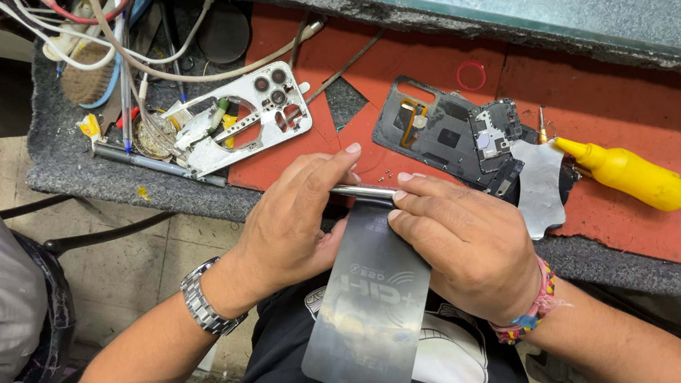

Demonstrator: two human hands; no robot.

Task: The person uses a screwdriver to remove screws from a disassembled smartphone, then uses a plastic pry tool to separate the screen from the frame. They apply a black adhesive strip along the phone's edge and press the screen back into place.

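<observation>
Nearest, a dark glossy protective film sheet (368, 314) hanging over the lap, pinched with a slim silver-edged phone (363, 191) between left hand (290, 220) and right hand (465, 239) at the grey mat's front edge (132, 186), bare red pad (671, 116) beyond.

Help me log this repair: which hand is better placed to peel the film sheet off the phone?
Probably right hand: its fingertips sit where the film sheet meets the phone. Left hand grips the phone's end.
</observation>
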